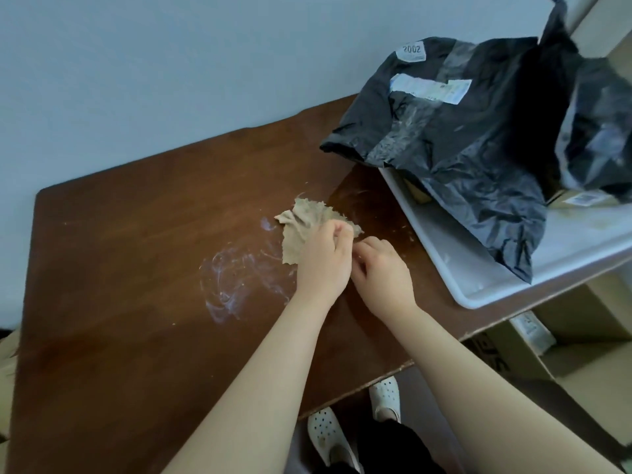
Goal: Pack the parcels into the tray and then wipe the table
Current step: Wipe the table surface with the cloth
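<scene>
1. The cloth (307, 220), tan and ragged at its edge, is bunched under the fingers of the left hand (323, 258) and lies flat on the desk (136, 234), spread away from the person and slightly to the left.
2. The left hand is curled over the cloth's near end and grips it. The right hand (383, 268) is seen just beside it with its fingers bent towards the cloth's right corner; whether that corner is pinched cannot be told.
3. The black parcels (461, 131) are already piled in the white tray (478, 295), which stands at the right end of the desk, so the packing is judged done and the wiping is the step in hand.
4. The white smear (236, 278) lies on the desk to the left of both hands and a little nearer the person than the cloth. Its long axis runs roughly left to right.
5. The left hand is the nearer to the smear, so a leftward sweep with the cloth is judged to be what is called for next.
</scene>
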